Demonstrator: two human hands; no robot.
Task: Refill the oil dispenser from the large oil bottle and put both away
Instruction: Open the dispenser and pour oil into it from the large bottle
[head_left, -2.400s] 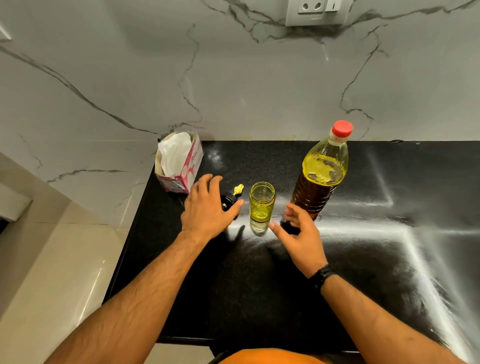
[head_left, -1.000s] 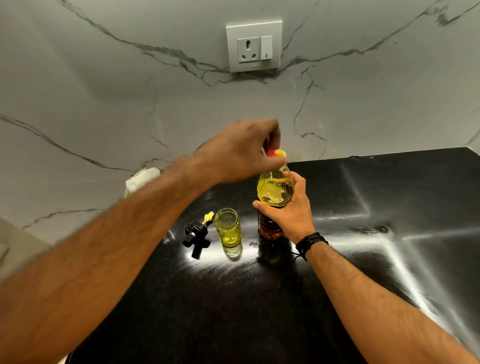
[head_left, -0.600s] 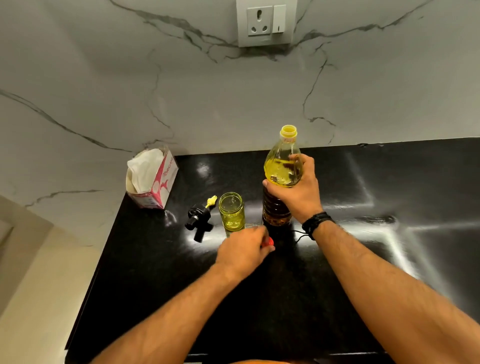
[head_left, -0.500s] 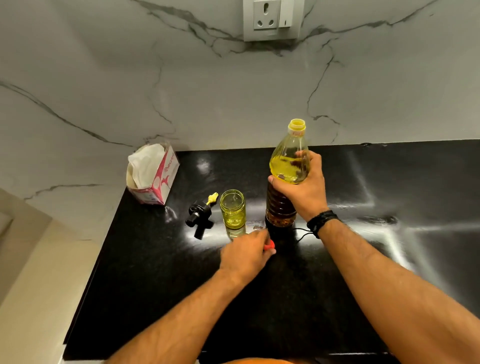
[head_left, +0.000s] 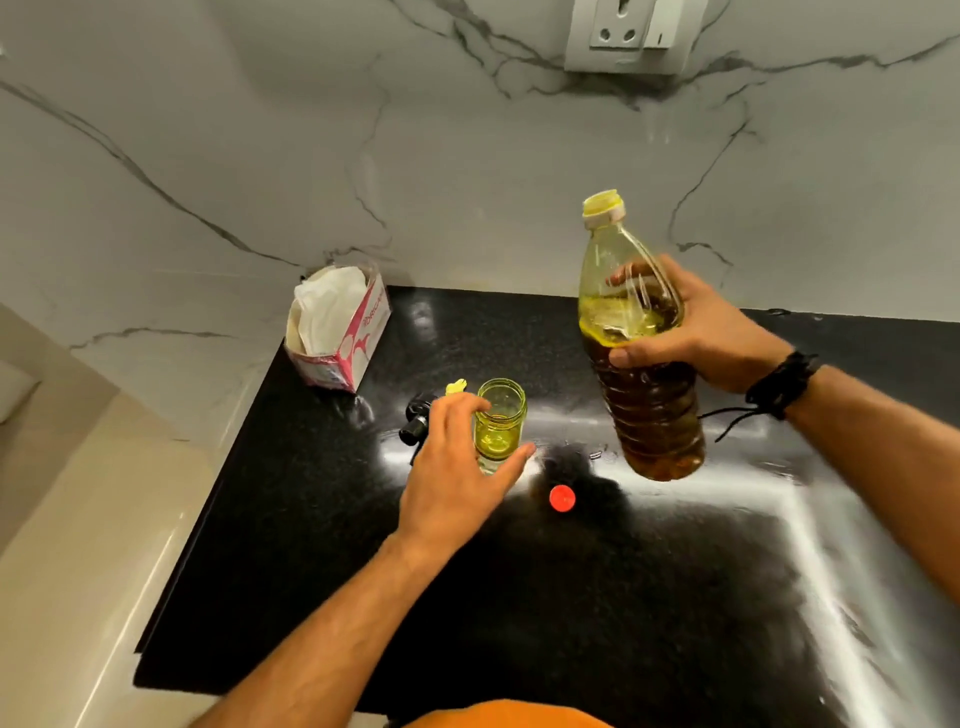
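An uncapped large oil bottle (head_left: 641, 364), tilted slightly and lifted clear of the black counter (head_left: 623, 597), is gripped around its middle by the right hand (head_left: 696, 332). The left hand (head_left: 457, 467) curls its fingers and thumb around the open glass oil dispenser (head_left: 500, 423) standing on the counter. A red cap (head_left: 562, 499) lies near the dispenser, its black spout top (head_left: 418, 421) behind the left hand, a tissue box (head_left: 337, 325) against the marble wall.

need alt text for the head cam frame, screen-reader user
Right hand holds an uncapped large oil bottle lifted off a black counter, while the left hand curls around a small open glass oil dispenser. A red cap lies on the counter; a tissue box stands behind.
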